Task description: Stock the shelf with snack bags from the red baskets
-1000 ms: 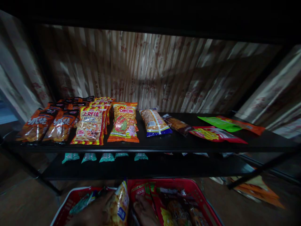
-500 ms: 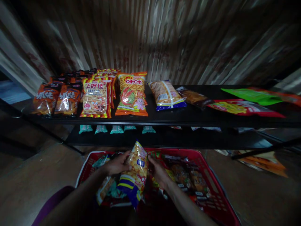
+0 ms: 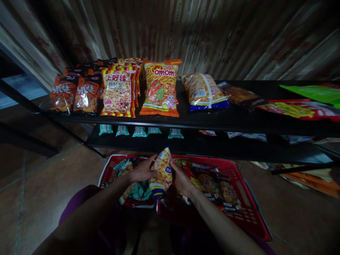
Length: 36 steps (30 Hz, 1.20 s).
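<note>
Between my two hands is a yellow and blue snack bag [image 3: 160, 174], tilted, over the red basket [image 3: 240, 177]. My left hand [image 3: 145, 168] grips its left side, and my right hand [image 3: 181, 178] closes on its right edge. Under my left forearm lie another yellow and blue bag [image 3: 124, 197] and teal packets [image 3: 141, 191] in the basket. Dark brown snack packets [image 3: 208, 184] lie in the basket to the right of my right hand.
On the black shelf [image 3: 164, 122] ahead stand orange-black bags [image 3: 62, 95], striped cracker bags [image 3: 119, 94] and an orange noodle-snack bag [image 3: 161, 88]. A blue-trimmed bag [image 3: 205, 92] and a red bag [image 3: 300, 109] lie further right. Small teal packets [image 3: 139, 131] sit on the lower shelf.
The view has shifted, so the shelf appears higher and further right. The snack bag in my hands now stands turned, showing less of its front. Both hands still hold it.
</note>
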### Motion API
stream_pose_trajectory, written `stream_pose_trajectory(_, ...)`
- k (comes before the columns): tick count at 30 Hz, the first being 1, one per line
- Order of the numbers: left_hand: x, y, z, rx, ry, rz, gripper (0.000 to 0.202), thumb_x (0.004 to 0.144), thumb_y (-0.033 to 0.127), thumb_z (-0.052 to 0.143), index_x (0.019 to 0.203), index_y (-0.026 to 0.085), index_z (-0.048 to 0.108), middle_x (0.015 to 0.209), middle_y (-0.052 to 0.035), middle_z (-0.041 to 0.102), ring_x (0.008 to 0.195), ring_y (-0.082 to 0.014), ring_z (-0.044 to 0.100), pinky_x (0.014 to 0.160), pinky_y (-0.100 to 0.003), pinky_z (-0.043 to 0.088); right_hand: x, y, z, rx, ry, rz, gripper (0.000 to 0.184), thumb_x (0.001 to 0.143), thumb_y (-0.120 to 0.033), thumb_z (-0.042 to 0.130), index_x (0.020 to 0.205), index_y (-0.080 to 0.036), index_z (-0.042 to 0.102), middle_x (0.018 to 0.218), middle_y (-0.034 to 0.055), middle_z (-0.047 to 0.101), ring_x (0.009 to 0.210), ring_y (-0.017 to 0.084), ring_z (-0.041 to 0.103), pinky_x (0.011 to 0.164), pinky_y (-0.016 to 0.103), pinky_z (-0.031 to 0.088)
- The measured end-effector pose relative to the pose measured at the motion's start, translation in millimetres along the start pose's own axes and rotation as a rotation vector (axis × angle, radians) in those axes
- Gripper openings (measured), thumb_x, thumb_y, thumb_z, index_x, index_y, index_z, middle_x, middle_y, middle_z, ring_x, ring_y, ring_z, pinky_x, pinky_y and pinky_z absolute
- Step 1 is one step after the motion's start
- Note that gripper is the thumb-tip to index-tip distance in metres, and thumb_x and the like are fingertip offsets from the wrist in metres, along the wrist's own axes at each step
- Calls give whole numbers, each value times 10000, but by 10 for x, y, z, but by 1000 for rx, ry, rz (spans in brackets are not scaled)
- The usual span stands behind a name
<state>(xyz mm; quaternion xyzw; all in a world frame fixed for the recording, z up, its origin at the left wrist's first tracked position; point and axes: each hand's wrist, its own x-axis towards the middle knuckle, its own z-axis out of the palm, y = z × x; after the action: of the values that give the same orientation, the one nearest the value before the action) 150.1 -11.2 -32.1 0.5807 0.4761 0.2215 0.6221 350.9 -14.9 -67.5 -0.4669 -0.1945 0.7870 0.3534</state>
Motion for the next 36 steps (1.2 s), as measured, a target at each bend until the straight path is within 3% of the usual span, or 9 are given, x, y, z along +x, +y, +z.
stream_pose_trajectory(3, -32, 42, 57, 264, 79, -50, 770, 711, 293, 623, 1406, 173, 316, 1334, -121, 509, 1198, -303, 484, 1016, -421, 360, -45, 3, 62, 48, -91, 34, 489, 779, -500, 599, 1167, -206, 556, 1074, 78, 683, 984, 231, 630, 900, 416, 443)
stream_pose_trajectory(7, -54, 60, 111, 402, 61, -23, 808, 727, 366, 613, 1427, 152, 271, 1409, -147, 421, 1254, -313, 429, 1048, -433, 315, -92, -14, 101, 125, -180, 134, 534, 809, -547, 531, 1183, -166, 549, 1077, 113, 680, 1007, 252, 628, 944, 451, 415)
stream_pose_trajectory(11, -65, 122, 116, 410, 27, 50, 775, 785, 482, 540, 1437, 181, 250, 1432, -128, 393, 1263, -301, 420, 1038, -426, 330, -99, -37, 116, 196, -214, 183, 604, 801, -622, 475, 1180, -159, 555, 1082, 127, 676, 1026, 274, 618, 945, 479, 411)
stream_pose_trajectory(16, -84, 169, 105, 470, 76, 69, 744, 772, 454, 568, 1421, 219, 290, 1402, -108, 433, 1208, -297, 467, 1009, -411, 354, -71, -6, 148, 225, -168, 138, 577, 823, -612, 439, 1170, -168, 565, 1074, 117, 677, 1031, 274, 612, 938, 475, 415)
stream_pose_trajectory(22, -99, 125, 67, 390, 128, 130, 560, 860, 466, 435, 1366, 230, 386, 1067, -58, 627, 939, -195, 589, 840, -321, 455, -59, -4, 213, 256, -85, 118, 632, 792, -662, 427, 1169, -174, 562, 1041, 112, 683, 997, 285, 620, 911, 471, 431)
stream_pose_trajectory(28, 23, -28, 81, 306, 343, 37, 352, 868, 329, 425, 1159, 174, 551, 1062, -77, 646, 978, -186, 587, 893, -318, 435, -101, -91, 296, 267, -37, 133, 653, 799, -668, 370, 1192, -177, 547, 1033, 120, 685, 972, 291, 628, 887, 483, 439)
stream_pose_trajectory(32, 45, -82, 155, 198, 300, 4, 293, 832, 328, 483, 1071, 186, 576, 1046, -68, 652, 959, -185, 590, 875, -312, 448, -58, -39, 245, 234, -61, 124, 632, 783, -653, 412, 1156, -169, 574, 1015, 117, 693, 962, 293, 633, 882, 483, 443)
stream_pose_trajectory(36, -17, -119, 233, 320, 332, -67, 293, 797, 378, 517, 1013, 194, 588, 1047, -73, 625, 989, -216, 565, 918, -349, 412, -20, 128, 197, 190, -73, 198, 624, 770, -652, 431, 1099, -151, 606, 993, 127, 697, 933, 292, 644, 877, 484, 451)
